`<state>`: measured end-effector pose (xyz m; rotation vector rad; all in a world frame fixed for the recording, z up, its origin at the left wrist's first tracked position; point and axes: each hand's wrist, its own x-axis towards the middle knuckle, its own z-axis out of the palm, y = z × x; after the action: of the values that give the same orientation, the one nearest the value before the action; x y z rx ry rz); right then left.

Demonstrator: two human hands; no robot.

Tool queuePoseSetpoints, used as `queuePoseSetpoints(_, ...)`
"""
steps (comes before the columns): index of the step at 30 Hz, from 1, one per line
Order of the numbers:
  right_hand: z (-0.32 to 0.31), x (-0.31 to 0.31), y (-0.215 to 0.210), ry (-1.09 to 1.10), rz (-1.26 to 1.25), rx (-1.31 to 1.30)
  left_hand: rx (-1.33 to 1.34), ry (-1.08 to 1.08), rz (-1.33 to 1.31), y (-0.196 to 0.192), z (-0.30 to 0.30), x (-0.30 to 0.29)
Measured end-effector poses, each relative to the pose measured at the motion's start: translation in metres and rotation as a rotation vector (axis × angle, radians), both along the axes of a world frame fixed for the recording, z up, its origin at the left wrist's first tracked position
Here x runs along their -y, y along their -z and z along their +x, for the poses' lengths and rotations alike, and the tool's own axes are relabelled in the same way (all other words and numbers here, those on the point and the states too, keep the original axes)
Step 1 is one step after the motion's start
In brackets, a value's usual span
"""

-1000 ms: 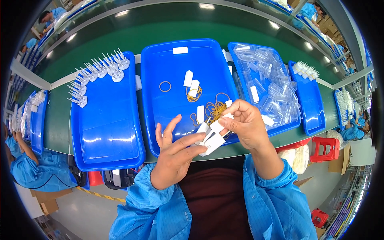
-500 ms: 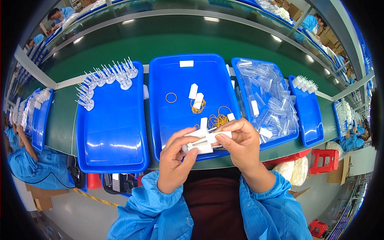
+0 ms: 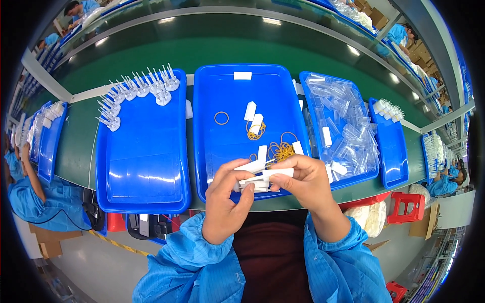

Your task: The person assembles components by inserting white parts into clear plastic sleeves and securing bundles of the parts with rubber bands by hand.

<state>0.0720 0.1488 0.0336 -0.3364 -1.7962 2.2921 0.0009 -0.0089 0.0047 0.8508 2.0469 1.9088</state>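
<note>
My right hand (image 3: 309,183) pinches a small white rectangular block (image 3: 279,173) between thumb and fingers, over the near edge of the middle blue tray (image 3: 222,146). Facing it, my left hand (image 3: 226,196) is closed on a slim white piece (image 3: 249,179) whose narrow end points at the block. Whether the two pieces touch, I cannot tell. More white blocks lie beneath and just beyond my fingers, partly hidden. Farther up the tray are a loose rubber band (image 3: 221,118), a pile of tan rubber bands (image 3: 281,151) and a white block (image 3: 250,110).
To the left, a blue tray (image 3: 144,166) holds white stemmed parts (image 3: 142,89) along its far edge. Clear plastic sleeves (image 3: 348,121) fill a tray on the right. Beyond it, a narrow tray (image 3: 391,151) carries white pieces. A co-worker's sleeve (image 3: 48,204) shows at far left.
My hands keep their places, and the pieces between them have turned so that the slim piece and the block face end to end. The whole view has shifted slightly.
</note>
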Motion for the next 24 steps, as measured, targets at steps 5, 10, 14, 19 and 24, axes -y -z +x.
queuePoseSetpoints(5,0.000,0.003,0.005,-0.037,0.243,0.049,-0.035,0.014,-0.059,-0.006,0.003,-0.002)
queuePoseSetpoints(10,-0.004,0.010,0.005,0.071,0.667,-0.033,-0.005,0.050,-0.069,-0.008,0.003,0.003)
queuePoseSetpoints(14,-0.003,0.002,0.011,0.084,0.394,-0.070,-0.039,0.034,-0.085,-0.003,-0.002,0.005)
queuePoseSetpoints(19,0.000,-0.010,0.005,0.031,0.236,0.045,0.006,0.224,-0.060,-0.003,-0.004,0.011)
queuePoseSetpoints(24,0.002,-0.014,0.002,0.009,0.247,0.086,0.180,0.260,0.168,0.013,-0.002,0.012)
